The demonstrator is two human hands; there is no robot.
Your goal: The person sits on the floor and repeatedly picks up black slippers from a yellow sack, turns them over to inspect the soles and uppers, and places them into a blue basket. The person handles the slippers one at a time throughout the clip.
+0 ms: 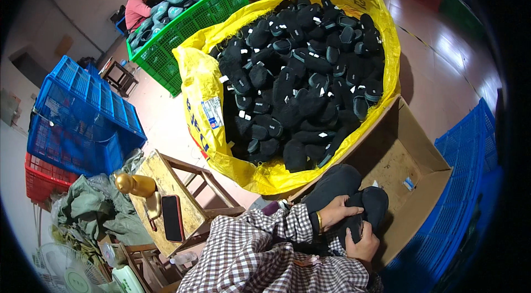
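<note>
A pair of black slippers (375, 205) rests over my lap at the lower right, beside my dark-trousered knee. My left hand (336, 211), with a gold-coloured band at the wrist, is closed on the slippers from the left. Nearer to me, my right hand (363, 242) has its fingers wrapped round the near end of the same slippers. Exactly how the two slippers overlap is partly hidden by my fingers. Ahead, a big yellow woven sack (391, 33) stands wide open, heaped with many black slippers (287, 80) bearing small white tags.
An open cardboard box (437, 182) holding a small blue-white scrap is at my right, beside blue crates (464, 154). To my left, a wooden stool (188, 182) carries a phone (172, 218) and gold bottle (135, 184). Beyond stand a filled green crate (188, 33) and a seated person (136, 8).
</note>
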